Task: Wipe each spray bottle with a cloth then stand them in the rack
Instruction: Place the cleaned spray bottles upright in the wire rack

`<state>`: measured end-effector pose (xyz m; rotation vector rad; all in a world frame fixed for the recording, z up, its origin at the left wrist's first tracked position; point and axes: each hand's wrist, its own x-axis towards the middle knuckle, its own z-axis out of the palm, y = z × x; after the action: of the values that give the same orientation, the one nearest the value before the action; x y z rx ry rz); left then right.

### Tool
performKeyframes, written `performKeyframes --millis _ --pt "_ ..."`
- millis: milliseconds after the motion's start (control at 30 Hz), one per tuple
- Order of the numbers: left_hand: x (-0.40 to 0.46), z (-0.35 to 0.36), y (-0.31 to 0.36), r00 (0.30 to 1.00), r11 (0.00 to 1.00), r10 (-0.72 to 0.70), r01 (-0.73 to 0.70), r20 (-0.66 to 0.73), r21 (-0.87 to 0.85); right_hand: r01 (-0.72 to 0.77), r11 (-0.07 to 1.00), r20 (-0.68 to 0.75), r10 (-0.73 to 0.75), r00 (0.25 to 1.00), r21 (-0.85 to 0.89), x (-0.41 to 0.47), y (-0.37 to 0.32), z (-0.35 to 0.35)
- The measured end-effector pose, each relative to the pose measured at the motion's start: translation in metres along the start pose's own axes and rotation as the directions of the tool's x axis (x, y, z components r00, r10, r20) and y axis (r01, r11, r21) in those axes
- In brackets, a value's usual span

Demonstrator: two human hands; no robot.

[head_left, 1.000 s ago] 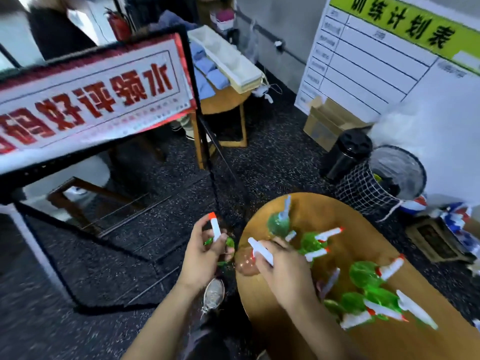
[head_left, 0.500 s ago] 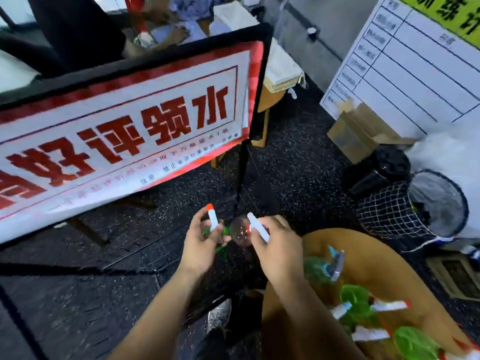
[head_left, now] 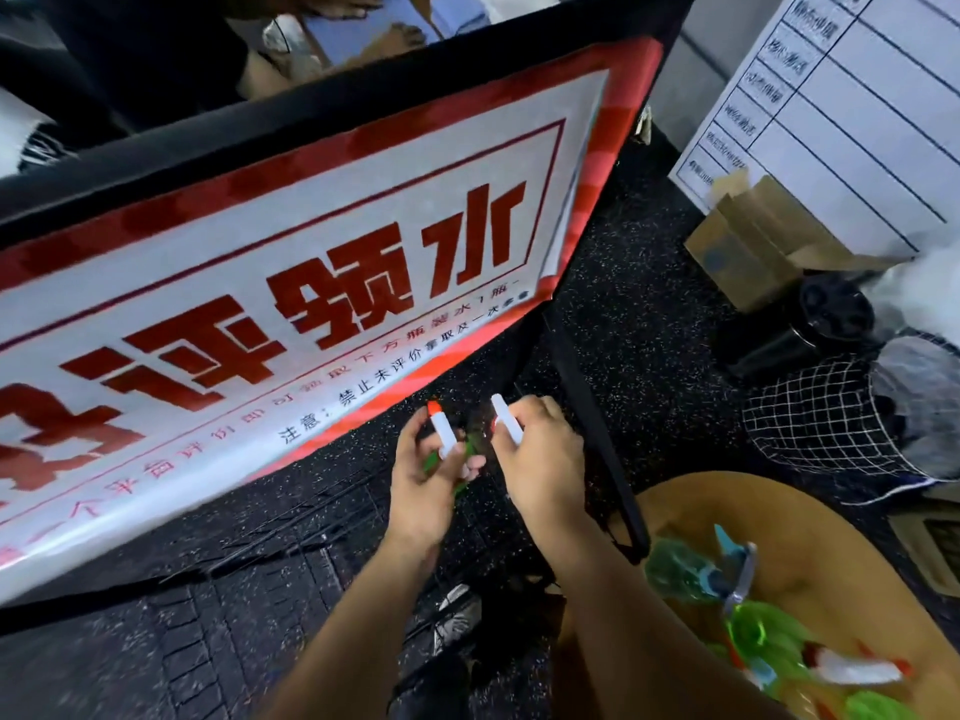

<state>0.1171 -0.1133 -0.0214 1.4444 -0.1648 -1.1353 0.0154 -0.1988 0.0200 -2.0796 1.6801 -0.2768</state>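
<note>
We held one bottle (head_left: 445, 443) in our left hand (head_left: 423, 480) and another (head_left: 506, 420) in our right hand (head_left: 540, 462), fingers curled around both, at 12 o'clock from the table (head_left: 831, 537); either could slip beside the rack (head_left: 597, 418).

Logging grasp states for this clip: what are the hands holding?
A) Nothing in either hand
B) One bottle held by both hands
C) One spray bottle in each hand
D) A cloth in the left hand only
C: the left hand grips a green spray bottle and the right hand grips another bottle.
</note>
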Motion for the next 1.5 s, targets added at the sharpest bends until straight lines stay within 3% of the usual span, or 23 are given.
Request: performKeyframes --millis 367,533,933,1200,1500 --pt "-0.001 -0.010 -0.003 1.000 1.000 -0.020 0.020 0.016 0.021 -0.004 0.998 -0.032 0.002 0.999 -0.057 0.000 -0.002 0.008" --pt "-0.011 -0.014 0.003 0.998 0.986 0.058 -0.056 -0.010 0.155 0.043 0.999 -0.049 -0.042 0.998 0.024 -0.013 0.004 0.007" --pt "-0.055 -0.032 0.002 0.964 0.837 0.265 -0.232 0.005 0.496 0.239 0.939 0.096 -0.269 0.958 0.248 -0.108 0.039 -0.042" --pt "-0.135 0.018 -0.027 0.922 0.774 0.352 -0.384 0.162 0.502 0.168 0.955 0.005 -0.174 0.985 0.244 -0.186 0.120 -0.095" --pt "-0.227 0.108 -0.088 0.879 0.796 0.206 -0.406 0.430 0.448 -0.036 0.974 -0.082 0.056 0.995 0.224 -0.281 0.251 -0.144"
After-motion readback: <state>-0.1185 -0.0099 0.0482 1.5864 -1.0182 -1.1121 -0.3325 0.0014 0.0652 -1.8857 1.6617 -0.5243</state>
